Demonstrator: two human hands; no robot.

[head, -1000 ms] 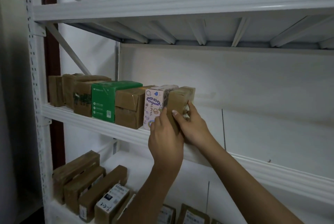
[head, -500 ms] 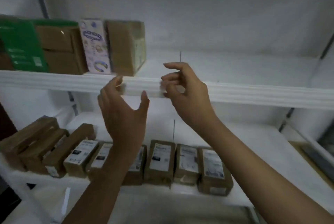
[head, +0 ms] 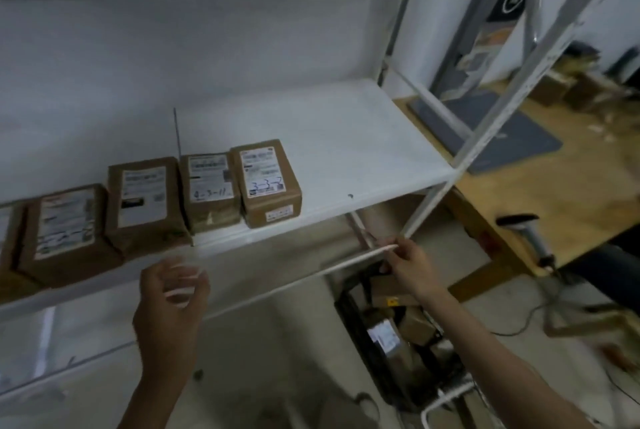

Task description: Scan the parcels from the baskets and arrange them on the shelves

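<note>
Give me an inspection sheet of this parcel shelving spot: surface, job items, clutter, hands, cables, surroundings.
Surface: white shelf, right half bare.
Job's things: row of labelled brown parcels on the shelf's left; black basket on the floor holding more; barcode scanner upright on the wooden table.
Clutter: loose boxes far right, blurred.
Hands: left hand empty, fingers relaxed; right hand above the basket, fingers curled, grip unclear.
Cables: one cable on the floor by the table.
Surroundings: white wall, blue mat on the table.
</note>
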